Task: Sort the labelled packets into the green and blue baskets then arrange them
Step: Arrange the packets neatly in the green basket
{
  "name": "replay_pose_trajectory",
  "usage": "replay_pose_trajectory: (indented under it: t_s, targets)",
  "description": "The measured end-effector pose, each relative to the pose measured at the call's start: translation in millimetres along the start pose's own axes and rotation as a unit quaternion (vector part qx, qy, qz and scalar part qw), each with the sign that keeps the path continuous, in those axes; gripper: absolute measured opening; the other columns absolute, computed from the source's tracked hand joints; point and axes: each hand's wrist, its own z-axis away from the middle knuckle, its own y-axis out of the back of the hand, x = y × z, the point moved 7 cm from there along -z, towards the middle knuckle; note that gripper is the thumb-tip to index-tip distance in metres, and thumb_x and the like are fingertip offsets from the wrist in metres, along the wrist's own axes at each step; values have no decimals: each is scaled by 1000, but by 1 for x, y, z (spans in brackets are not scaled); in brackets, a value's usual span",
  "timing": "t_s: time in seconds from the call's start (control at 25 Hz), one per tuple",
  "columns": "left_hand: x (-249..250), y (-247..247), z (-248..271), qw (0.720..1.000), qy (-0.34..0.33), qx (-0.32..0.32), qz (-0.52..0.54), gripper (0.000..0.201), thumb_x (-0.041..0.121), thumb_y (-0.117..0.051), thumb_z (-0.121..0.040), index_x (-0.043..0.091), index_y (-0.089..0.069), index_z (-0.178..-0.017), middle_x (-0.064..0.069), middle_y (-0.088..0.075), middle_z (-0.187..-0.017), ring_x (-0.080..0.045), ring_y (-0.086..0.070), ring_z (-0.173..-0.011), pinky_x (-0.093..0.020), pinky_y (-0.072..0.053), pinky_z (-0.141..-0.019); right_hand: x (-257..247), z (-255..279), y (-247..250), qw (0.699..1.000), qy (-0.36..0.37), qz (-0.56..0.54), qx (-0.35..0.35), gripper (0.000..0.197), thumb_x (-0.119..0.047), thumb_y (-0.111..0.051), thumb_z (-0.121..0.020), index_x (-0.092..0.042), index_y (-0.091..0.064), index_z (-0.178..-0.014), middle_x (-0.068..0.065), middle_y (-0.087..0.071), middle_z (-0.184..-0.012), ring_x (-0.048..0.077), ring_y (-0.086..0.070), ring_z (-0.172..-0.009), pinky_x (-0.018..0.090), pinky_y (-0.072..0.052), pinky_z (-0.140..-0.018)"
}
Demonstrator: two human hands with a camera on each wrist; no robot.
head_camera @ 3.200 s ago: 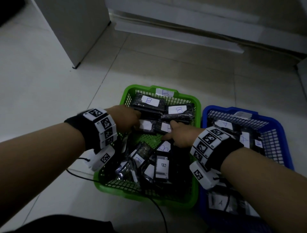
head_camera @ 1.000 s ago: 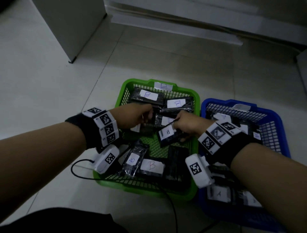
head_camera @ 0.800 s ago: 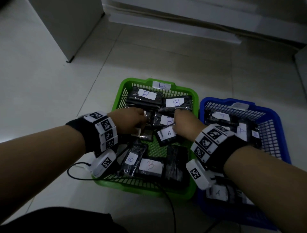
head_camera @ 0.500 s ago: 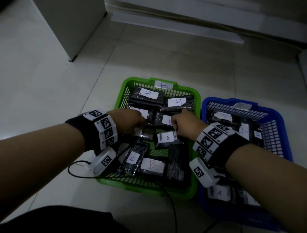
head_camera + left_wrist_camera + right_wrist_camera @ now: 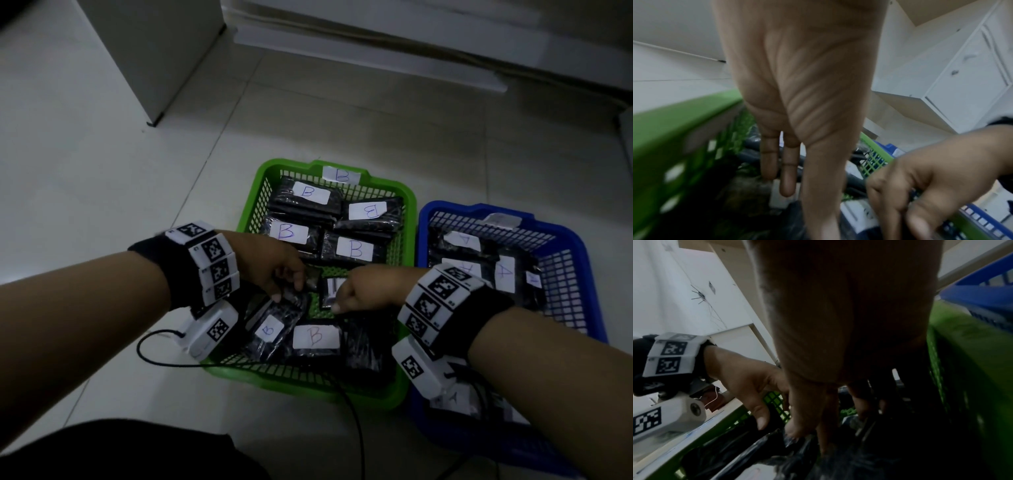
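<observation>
Black packets with white "B" labels fill the green basket [image 5: 249,209]; "A" packets lie in the blue basket [image 5: 582,255]. Both hands reach into the middle of the green basket. My left hand [image 5: 291,279] curls its fingers around a dark packet [image 5: 313,274]. In the left wrist view its fingers [image 5: 787,180] point down onto a white label. My right hand [image 5: 342,301] pinches a black packet with a barcode label [image 5: 329,289] between thumb and fingers, just above the basket floor. Seen from the right wrist, the left hand [image 5: 764,415] sits close beside the right hand [image 5: 813,431].
A row of B packets [image 5: 354,248] lies flat at the far end of the green basket, and more lie loosely at the near end [image 5: 315,337]. A black cable [image 5: 352,411] crosses the near rim. A white cabinet [image 5: 150,51] stands far left on the tiled floor.
The right hand has brought its packet from a raised tilt down to the middle of the green basket. The left hand has stayed beside it, slightly lower.
</observation>
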Motion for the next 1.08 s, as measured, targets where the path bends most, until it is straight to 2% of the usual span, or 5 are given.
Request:
replay_pose_trajectory:
  t_s: [0.28,0.48,0.64,0.92,1.08]
  targets:
    - [1,-1,-1,998,44,-13,-35,48,19,-76,-75,18,-60,-121,-3,-59,-120,-11,-53,-100,-15,-32,-67,6,1,4,1000,3,-2,-14,49,-47,-62,-85,-20,-58,-126,2,-58,-113,16,-53,-99,23,-41,-78]
    - [-11,26,12,995,97,26,15,28,25,-71,-81,21,-64,-108,9,-64,-95,-5,-54,-87,1,-31,-61,12,8,13,999,7,-40,-21,34,-31,-71,-83,-17,-63,-112,-13,-53,-79,9,-51,-79,19,-40,-60]
    - [-19,58,28,978,123,158,60,31,24,-65,-86,29,-58,-115,7,-65,-106,-14,-60,-99,-23,-45,-85,18,15,36,995,32,-89,37,20,-25,-65,-87,-24,-64,-107,-9,-60,-90,7,-54,-79,18,-41,-64]
    - [-30,71,40,924,188,330,48,32,20,-55,-91,23,-54,-123,-12,-56,-116,-26,-55,-97,-25,-38,-80,39,19,59,976,3,-168,141,20,-24,-61,-90,-24,-64,-110,-5,-57,-108,14,-53,-102,24,-38,-82]
    - [-27,69,39,917,226,319,-71,38,23,-53,-90,19,-47,-127,-13,-52,-115,-32,-59,-96,-38,-47,-86,67,29,74,890,-88,-324,310,20,-19,-60,-91,-15,-64,-110,-2,-55,-104,12,-50,-99,21,-35,-81]
